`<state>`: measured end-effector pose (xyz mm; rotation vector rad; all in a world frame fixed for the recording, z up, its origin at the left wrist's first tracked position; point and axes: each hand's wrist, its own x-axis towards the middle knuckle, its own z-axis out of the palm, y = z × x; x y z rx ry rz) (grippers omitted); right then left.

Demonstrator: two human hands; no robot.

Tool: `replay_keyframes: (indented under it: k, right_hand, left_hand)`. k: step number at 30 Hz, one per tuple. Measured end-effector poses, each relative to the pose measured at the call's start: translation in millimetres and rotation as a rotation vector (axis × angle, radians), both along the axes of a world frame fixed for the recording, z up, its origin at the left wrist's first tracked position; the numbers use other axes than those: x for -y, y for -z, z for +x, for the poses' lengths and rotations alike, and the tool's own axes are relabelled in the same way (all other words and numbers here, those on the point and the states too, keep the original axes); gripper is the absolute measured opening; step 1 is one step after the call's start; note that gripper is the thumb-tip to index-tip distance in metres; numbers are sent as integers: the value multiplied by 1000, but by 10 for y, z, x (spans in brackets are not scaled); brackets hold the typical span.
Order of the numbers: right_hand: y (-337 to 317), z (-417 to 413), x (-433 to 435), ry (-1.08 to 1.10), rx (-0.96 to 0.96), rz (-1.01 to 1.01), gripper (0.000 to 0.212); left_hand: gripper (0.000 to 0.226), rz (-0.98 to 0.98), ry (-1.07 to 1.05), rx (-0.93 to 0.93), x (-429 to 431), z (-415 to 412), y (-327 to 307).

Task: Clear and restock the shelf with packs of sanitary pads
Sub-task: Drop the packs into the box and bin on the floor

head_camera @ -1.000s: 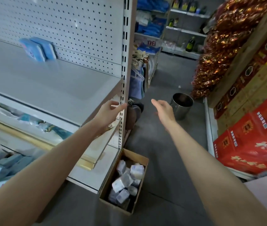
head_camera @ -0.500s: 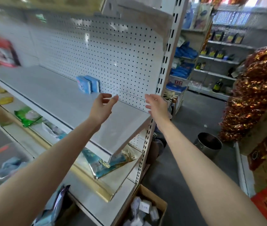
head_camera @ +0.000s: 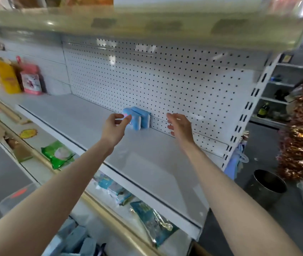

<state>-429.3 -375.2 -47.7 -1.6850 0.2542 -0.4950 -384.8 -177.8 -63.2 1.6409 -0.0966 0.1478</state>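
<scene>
Two light blue packs of sanitary pads (head_camera: 140,120) stand upright side by side at the back of the grey shelf (head_camera: 147,163), against the white pegboard. My left hand (head_camera: 114,127) reaches up to the nearer pack, thumb and fingers spread around its left front corner and just touching it. My right hand (head_camera: 179,126) hovers with relaxed fingers to the right of the packs, a little apart from them and holding nothing.
A pink bottle (head_camera: 30,80) and a yellow pack (head_camera: 6,76) stand at the shelf's left end. An upper shelf (head_camera: 147,21) overhangs close above. Lower shelves hold packets, among them a green one (head_camera: 58,154). A metal bin (head_camera: 265,187) stands on the floor at right.
The view has risen from the floor and box to the shelf. Both hands have moved up and in toward the two blue packs; the left hand now reaches the nearer pack.
</scene>
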Motion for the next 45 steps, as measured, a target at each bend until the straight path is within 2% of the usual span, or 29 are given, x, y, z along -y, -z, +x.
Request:
replay_keyframes:
  k: [5, 11, 20, 24, 27, 33, 37, 40, 45]
  right_hand:
    - [120, 797, -639, 89, -42, 29, 34]
    - [314, 1485, -1071, 168, -111, 36, 24]
    - [724, 2277, -985, 232, -185, 67, 35]
    - [878, 2620, -814, 255, -200, 41, 55]
    - [937, 2869, -701, 277, -176, 42, 48]
    - [1152, 3221, -617, 278, -147, 45, 39]
    - [1193, 3342, -569, 269, -195, -52, 37]
    - [1223, 3343, -585, 280, -197, -52, 30]
    - [1166, 3335, -698, 287, -151, -32, 20]
  left_hand:
    - [36, 66, 47, -62, -633, 893, 62]
    - [47, 96, 127, -125, -938, 1828, 203]
    - [59, 129, 224, -224, -618, 2761, 725]
    - [73, 107, 251, -202, -365, 3153, 845]
    - [82, 108, 294, -207, -265, 3408, 865]
    - [56, 45, 371, -208, -121, 3679, 1022]
    - [41, 31, 407, -185, -98, 3744, 1030]
    - [41, 60, 403, -189, -149, 3724, 1027]
    - [37, 69, 273, -162, -402, 3683, 1023]
